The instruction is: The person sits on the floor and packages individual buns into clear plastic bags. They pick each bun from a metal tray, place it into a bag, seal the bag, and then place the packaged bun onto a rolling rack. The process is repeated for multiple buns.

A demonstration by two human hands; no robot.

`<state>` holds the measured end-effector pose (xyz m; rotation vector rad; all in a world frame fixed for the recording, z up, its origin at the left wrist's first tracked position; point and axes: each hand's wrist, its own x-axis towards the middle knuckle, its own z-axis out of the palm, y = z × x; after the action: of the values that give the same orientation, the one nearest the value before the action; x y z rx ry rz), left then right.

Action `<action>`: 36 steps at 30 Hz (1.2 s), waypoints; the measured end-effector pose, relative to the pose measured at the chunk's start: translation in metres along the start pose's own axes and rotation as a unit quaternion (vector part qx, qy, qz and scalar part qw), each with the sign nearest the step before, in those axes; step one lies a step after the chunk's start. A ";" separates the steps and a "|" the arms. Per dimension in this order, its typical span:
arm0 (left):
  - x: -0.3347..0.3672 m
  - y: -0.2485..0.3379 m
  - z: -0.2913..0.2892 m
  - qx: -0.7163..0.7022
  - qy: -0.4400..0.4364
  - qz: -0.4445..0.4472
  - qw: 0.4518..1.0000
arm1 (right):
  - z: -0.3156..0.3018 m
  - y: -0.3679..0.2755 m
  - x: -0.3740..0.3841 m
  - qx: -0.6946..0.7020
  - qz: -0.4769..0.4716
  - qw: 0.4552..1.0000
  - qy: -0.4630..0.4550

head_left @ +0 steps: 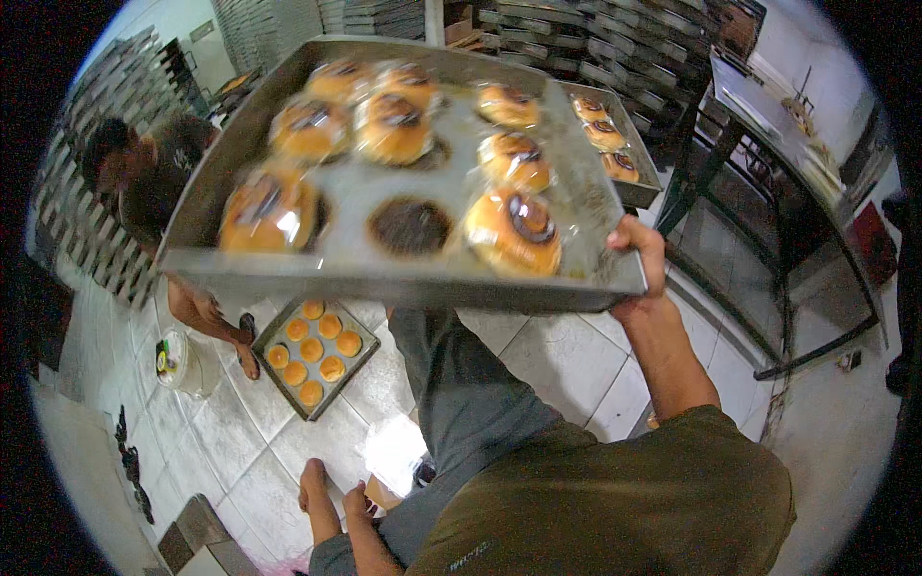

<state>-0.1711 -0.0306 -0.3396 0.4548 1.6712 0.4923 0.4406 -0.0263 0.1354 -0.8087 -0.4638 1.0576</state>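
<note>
My right hand (642, 259) is wrapped round the near right corner of a large metal baking tray (336, 278), which is raised high and tilted. On the tray sit several glossy brown buns (516, 230) with dark swirled tops, apparently in clear plastic wrapping. A dark round patch (410, 226) marks the tray's bare surface among them. Low down, beside a bare foot, my left hand (360, 501) has its fingers curled. A small brown piece (382, 493) and a bright white, glaring thing (396, 456) lie next to it; whether it grips anything cannot be made out.
A second tray (360, 360) of round golden buns lies on the white tiled floor. Near it are a white bucket (187, 360) and a crouching person (158, 182). Another bun tray (639, 192) shows behind the raised one. A dark metal-framed table (768, 125) stands right; stacked trays (576, 38) line the back.
</note>
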 end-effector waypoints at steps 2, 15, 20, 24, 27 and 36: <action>-0.008 0.003 -0.002 0.010 0.056 -0.023 0.998 | -0.021 -0.015 0.010 -0.009 -0.049 0.998 0.048; -0.006 0.032 -0.012 0.153 0.010 -0.059 0.986 | -0.118 -0.041 0.103 -0.126 -0.141 0.969 0.157; -0.024 0.079 0.033 0.347 -0.057 0.008 0.936 | -0.217 0.066 0.019 -0.301 -0.331 0.860 0.245; -0.051 0.099 0.069 0.454 -0.099 0.047 0.884 | -0.416 0.238 -0.091 -0.643 -0.050 0.717 0.265; -0.072 0.106 0.079 0.510 -0.111 0.066 0.850 | -0.595 0.357 -0.230 -0.579 0.202 0.670 0.419; -0.110 0.113 0.074 0.610 -0.107 0.091 0.780 | -0.670 0.396 -0.401 -0.575 0.296 0.578 0.498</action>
<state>-0.0790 0.0074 -0.1966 1.5577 1.5352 -0.6033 0.4949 -0.5280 -0.5806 -2.6933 0.2430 0.5603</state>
